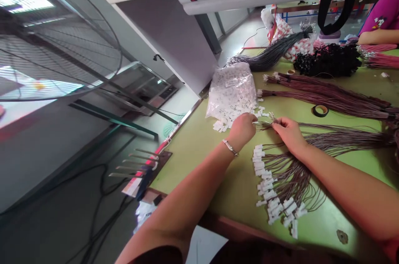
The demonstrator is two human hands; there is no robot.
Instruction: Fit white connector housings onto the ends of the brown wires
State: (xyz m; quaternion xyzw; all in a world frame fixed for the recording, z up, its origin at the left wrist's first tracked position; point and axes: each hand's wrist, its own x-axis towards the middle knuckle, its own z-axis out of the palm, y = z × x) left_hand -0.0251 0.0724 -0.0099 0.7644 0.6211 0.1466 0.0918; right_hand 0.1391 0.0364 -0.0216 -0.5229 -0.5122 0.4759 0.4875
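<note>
My left hand [242,129], with a bracelet on the wrist, is closed in a pinch at the edge of a spill of small white plastic connectors [230,119] on the green table [199,143]. My right hand [288,132] is closed on the metal-tipped ends of thin brown wires [343,137] that run off to the right. The two hands nearly touch. Below them lies a fan of brown wires fitted with white connectors [274,191].
A clear bag of white connectors [230,87] lies behind my hands. Further back are bundles of brown wires [324,93], grey wires [274,52], black parts [327,60] and a tape roll [320,110]. Another person's arm [377,37] rests at the far right. A fan guard [56,35] stands left.
</note>
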